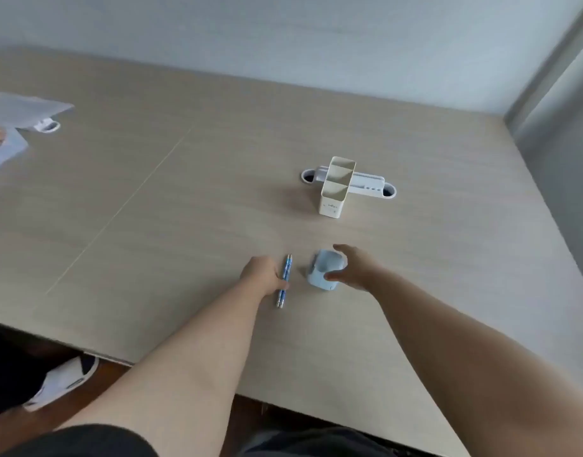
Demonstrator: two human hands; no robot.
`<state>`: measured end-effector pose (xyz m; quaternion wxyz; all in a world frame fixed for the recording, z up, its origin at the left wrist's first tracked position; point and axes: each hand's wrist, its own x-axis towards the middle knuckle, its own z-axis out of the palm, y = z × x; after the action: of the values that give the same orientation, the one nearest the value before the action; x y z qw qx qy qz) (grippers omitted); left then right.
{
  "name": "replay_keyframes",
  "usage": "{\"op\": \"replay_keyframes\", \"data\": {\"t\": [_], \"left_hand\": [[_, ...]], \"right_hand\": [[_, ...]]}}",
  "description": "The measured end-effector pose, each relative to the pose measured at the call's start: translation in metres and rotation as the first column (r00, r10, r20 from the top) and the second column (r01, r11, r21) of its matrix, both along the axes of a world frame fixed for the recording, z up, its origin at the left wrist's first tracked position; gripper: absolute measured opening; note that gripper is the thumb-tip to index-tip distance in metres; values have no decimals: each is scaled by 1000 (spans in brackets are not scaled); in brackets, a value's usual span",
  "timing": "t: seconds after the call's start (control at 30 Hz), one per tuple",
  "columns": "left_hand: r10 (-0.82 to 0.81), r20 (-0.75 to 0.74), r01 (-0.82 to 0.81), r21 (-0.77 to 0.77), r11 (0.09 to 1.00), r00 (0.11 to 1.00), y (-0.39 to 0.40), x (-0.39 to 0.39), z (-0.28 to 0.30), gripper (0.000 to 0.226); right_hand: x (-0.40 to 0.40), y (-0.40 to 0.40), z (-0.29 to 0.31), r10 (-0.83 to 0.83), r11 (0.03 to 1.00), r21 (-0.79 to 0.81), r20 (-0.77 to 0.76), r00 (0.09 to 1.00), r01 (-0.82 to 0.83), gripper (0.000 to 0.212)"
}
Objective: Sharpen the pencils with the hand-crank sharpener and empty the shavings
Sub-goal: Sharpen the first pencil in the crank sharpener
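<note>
Left hand (267, 273) fingers pinching two blue pencils (284, 281), long axis pointing away; right hand (351, 270) fingers spread around pale-blue plastic sharpener (324, 270) just right of pencils.

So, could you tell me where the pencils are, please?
Head view, lower centre: the two pencils lie on the table, at the left hand, left of the blue sharpener.

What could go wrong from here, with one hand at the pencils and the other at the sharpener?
The left hand touches two pencils lying loose side by side; lifting one may roll the other across the table. The right hand only cups the sharpener, so a loose hold could let it tip or slide once cranking starts.
</note>
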<state>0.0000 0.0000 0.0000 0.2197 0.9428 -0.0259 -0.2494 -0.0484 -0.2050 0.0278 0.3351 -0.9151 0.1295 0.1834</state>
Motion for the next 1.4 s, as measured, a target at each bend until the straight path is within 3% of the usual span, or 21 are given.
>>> {"op": "replay_keyframes", "data": {"t": [0.17,0.33,0.57,0.77,0.87,1.03,1.4], "left_hand": [[110,-36,-112,-49,993,993,-6,2,-13,34],[208,-92,-219,-126,968,974,-6,4,-18,21],[181,-161,-198,-92,976,970,-4,9,-26,15],[164,-123,-190,-241,952,979,15,18,-31,11],[96,-88,-119,-324,938,992,26,20,-29,9],[-155,63,167,-319,933,986,44,23,-30,20],[-192,143,235,-408,882,971,53,29,-34,22]], "right_hand": [[3,-2,-12,34,993,-117,44,998,-29,85],[6,-2,-18,58,994,-94,97,994,-49,80],[7,-6,-24,82,997,-16,69,994,-81,72],[11,-12,-26,116,993,23,43,992,-117,70],[14,-16,-26,114,992,48,32,993,-116,69],[21,-18,-25,115,992,57,22,993,-116,69],[26,-5,-19,141,990,-19,1,990,-141,67]]}}
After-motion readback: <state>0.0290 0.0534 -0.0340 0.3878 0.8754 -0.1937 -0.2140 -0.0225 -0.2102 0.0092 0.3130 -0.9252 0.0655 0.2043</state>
